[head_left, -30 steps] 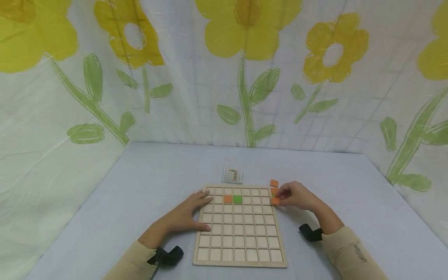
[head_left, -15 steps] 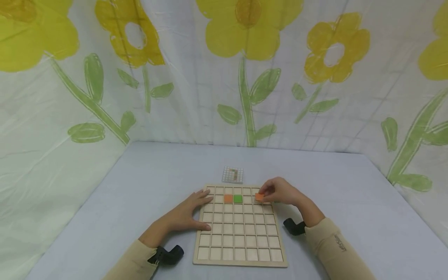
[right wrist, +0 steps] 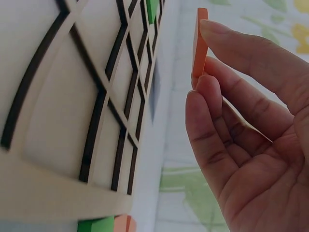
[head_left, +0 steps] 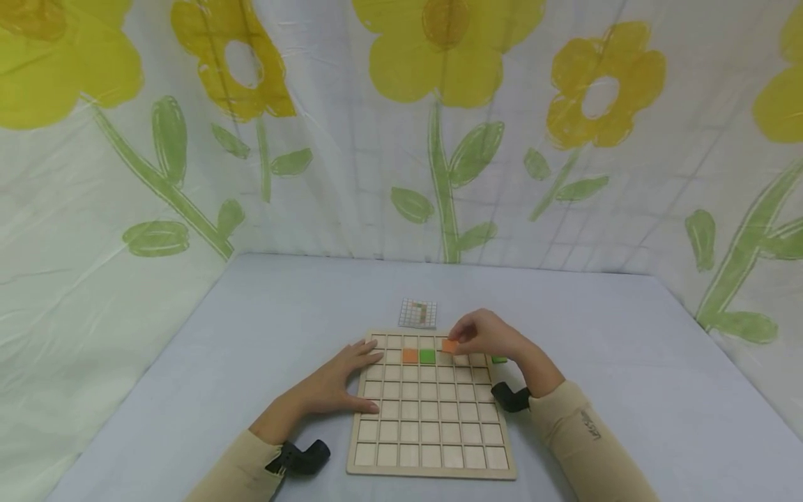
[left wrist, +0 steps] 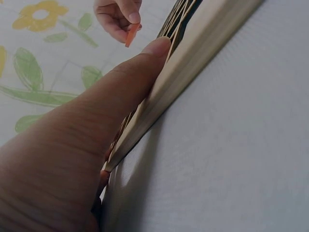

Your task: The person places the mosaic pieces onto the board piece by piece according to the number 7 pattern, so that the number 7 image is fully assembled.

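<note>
Between thumb and fingertips, my right hand point(head_left: 489, 333) pinches a square orange tile point(head_left: 449, 346) over the upper right part of a wooden grid board point(head_left: 431, 470). The right wrist view shows this orange tile point(right wrist: 200, 43) edge-on, apart from the board. My left hand point(head_left: 335, 383) rests on the board's left edge with fingers spread; in the left wrist view its thumb point(left wrist: 140, 67) lies across the rim. Side by side in the second row sit another orange tile point(head_left: 410, 356) and a green tile point(head_left: 427, 356).
A small printed grid card point(head_left: 417, 314) lies just behind the board. Off the board's right edge is a loose green tile point(head_left: 499, 360), partly hidden by the right arm; the right wrist view shows an orange tile point(right wrist: 124, 223) there too. A flowered cloth point(head_left: 351, 160) hangs behind the table.
My right hand has picked up an orange tile from beside the board's right edge and carried it left over the grid. The left hand has stayed in place.
</note>
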The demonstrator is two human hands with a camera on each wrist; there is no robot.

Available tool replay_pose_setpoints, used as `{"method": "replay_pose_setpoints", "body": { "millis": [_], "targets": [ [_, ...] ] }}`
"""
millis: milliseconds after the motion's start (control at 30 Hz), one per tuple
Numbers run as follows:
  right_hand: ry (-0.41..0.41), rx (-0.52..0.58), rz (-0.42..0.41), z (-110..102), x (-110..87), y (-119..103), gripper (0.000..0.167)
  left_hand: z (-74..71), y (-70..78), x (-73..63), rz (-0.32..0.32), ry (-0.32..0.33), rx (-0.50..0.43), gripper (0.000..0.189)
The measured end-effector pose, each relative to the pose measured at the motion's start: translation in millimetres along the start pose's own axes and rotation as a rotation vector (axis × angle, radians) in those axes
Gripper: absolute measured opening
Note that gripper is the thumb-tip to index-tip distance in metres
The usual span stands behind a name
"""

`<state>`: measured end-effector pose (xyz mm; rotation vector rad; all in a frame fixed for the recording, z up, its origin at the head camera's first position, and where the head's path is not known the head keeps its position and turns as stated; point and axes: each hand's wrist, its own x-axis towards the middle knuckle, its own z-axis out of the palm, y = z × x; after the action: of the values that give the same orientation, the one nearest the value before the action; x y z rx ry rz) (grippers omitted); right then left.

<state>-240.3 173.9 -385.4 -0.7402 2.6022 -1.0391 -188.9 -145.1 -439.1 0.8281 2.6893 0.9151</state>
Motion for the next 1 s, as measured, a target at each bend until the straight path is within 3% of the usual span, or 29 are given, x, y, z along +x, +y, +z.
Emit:
{"method": "replay_pose_setpoints", "body": {
  "millis": [400,1000],
  "targets": [
    [-0.03,0.051,0.038,10.1,6.9,3.5,0.019,-0.5,1.5,-0.2,-0.009,-0.003,-0.01,0.092],
    [-0.048,0.031,-0.006,16.9,5.4,10.1,0.017,-1.3,2.4,-0.1,-0.019,-0.004,0.002,0.093]
  ]
}}
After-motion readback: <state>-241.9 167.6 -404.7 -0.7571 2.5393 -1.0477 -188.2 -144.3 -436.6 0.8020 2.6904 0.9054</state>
